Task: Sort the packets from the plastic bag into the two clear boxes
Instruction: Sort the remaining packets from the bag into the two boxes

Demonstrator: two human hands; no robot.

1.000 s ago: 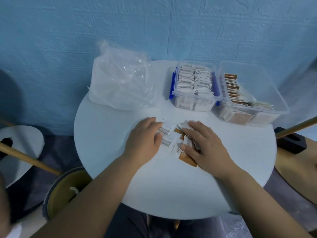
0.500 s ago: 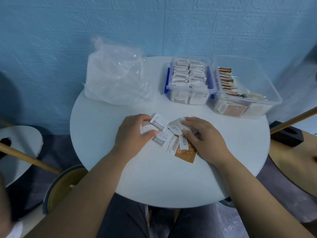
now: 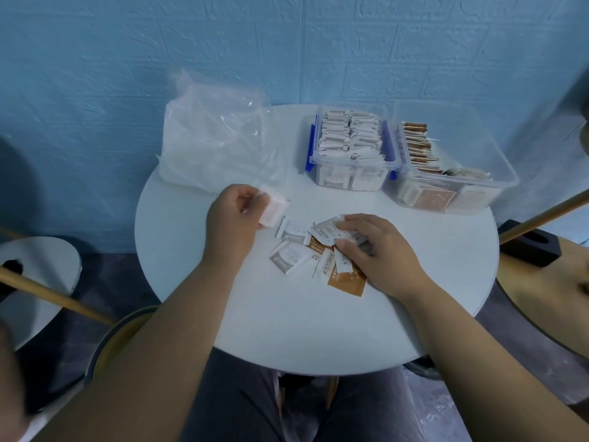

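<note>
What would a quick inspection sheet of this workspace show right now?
Surface: round white table.
Job's things: plastic bag far left; blue-latched box full of white packets; right box partly filled with brown packets; mixed loose pile mid-table.
Clutter: nothing seen.
Hands: left hand holds a single packet beside the pile; right hand rests on the pile, pinch unclear.
Cables: nothing seen.
Surroundings: blue wall; wooden poles either side.

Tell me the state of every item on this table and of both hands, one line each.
Plastic bag: crumpled, slumped on the table.
Blue-latched box: lid off, packed with white packets.
Plain clear box: lid off, partly filled with brown packets.
Loose packets: lying flat, overlapping.
Left hand: pinches one white packet.
Right hand: fingers rest on the loose packets.
</note>
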